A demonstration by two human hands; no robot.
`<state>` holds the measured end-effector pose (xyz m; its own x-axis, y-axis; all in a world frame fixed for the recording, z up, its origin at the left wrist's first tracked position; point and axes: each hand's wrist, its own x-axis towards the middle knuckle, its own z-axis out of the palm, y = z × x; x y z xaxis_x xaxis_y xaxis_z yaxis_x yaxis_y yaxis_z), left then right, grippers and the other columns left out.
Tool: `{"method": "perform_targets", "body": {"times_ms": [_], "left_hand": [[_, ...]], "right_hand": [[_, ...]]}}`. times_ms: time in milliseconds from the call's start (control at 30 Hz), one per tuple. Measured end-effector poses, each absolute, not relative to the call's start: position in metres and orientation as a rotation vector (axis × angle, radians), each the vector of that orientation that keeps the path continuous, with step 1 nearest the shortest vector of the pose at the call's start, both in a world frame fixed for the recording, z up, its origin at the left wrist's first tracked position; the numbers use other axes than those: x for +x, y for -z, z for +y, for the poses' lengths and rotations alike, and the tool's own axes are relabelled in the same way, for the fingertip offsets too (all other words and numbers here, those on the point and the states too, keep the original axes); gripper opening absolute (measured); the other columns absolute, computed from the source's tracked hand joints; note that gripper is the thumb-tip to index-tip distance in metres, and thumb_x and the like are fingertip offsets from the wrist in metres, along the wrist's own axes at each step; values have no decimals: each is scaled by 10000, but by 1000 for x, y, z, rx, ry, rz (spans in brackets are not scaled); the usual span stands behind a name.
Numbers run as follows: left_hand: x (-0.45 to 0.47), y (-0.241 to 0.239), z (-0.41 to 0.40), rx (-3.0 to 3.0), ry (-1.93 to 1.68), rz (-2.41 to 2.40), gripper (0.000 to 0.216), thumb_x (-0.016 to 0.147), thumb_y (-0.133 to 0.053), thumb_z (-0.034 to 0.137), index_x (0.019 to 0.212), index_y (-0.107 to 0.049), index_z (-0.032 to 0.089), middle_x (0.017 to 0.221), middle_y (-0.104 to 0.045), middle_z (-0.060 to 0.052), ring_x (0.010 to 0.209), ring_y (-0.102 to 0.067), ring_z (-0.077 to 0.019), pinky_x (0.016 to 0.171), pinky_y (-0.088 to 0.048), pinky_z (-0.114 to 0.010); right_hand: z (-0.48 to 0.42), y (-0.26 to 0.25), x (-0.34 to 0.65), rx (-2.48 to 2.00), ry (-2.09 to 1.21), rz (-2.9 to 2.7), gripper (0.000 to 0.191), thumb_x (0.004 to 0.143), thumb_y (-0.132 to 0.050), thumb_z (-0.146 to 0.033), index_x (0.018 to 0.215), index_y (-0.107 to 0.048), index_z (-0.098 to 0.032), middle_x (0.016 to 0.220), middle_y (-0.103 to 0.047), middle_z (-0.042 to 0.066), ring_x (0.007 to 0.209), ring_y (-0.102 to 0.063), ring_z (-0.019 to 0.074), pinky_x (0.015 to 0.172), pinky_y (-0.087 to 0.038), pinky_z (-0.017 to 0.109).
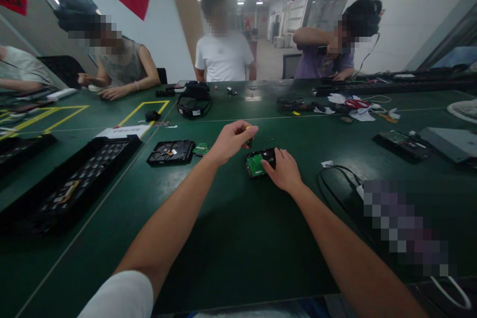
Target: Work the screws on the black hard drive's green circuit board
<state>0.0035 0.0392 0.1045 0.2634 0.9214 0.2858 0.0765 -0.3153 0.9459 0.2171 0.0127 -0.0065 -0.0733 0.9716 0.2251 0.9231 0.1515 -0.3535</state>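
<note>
My left hand (231, 142) is closed in a pinch on a small screwdriver (249, 140) with yellow and dark parts, mostly hidden by the fingers, above a hard drive's left end. That hard drive (255, 165) lies on the green table with its green circuit board facing up. Across its right end rests my right hand (285, 171), fingers over the far edge and thumb near the board, steadying it. A few tiny screws (270, 137) are scattered just beyond. Left of my left hand are another hard drive (170, 152) and a loose green circuit board (201, 149).
A long black tray (74, 179) stands on the left. On the right lie another drive (402, 144), a grey box (452, 143), a black cable (337, 198) and a blurred-out strip. A black headset (194, 102) and tangled cables sit farther back. Several people are across the table.
</note>
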Motion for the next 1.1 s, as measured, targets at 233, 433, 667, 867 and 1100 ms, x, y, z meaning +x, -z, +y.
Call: {"method": "perform_targets", "body": {"times_ms": [233, 433, 667, 867, 1100], "left_hand": [[1, -105, 41, 1612, -1144, 925, 367, 875, -722, 513, 969, -734, 158, 911, -691, -68, 781, -627, -149, 577, -500, -223], [1, -104, 41, 1324, -1086, 791, 284, 900, -673, 413, 1025, -631, 161, 966, -746, -123, 882, -720, -227, 574, -532, -258], [1, -108, 41, 1389, -1135, 840, 224, 881, -626, 356, 893, -708, 147, 978, -707, -108, 906, -670, -201, 576, -528, -235], [-1, -110, 40, 1392, -1093, 842, 229, 904, -605, 336, 970, -722, 150, 916, -684, -99, 820, -650, -185, 527, -507, -225], [2, -108, 39, 1297, -1104, 709, 227, 951, -608, 369, 988, -665, 152, 944, -675, -89, 901, -676, -194, 659, -608, -293]], "right_hand": [[12, 4, 217, -1824, -182, -2037, 829, 994, -376, -694, 1547, -437, -79, 1552, -494, 220, 1479, -408, 378, 1216, -313, 525], [12, 4, 217, -1823, -170, -2041, 821, 997, -371, -693, 1555, -428, -94, 1552, -493, 221, 1481, -405, 378, 1214, -307, 532], [11, 5, 217, -1815, -150, -2055, 826, 998, -383, -680, 1551, -429, -68, 1537, -502, 237, 1475, -410, 379, 1224, -288, 520], [12, 6, 217, -1818, -123, -2062, 832, 1002, -348, -689, 1551, -427, -70, 1544, -502, 227, 1472, -417, 373, 1223, -296, 519], [11, 5, 217, -1822, -112, -2063, 822, 1000, -347, -680, 1543, -432, -69, 1532, -517, 227, 1464, -428, 376, 1219, -303, 521]]}}
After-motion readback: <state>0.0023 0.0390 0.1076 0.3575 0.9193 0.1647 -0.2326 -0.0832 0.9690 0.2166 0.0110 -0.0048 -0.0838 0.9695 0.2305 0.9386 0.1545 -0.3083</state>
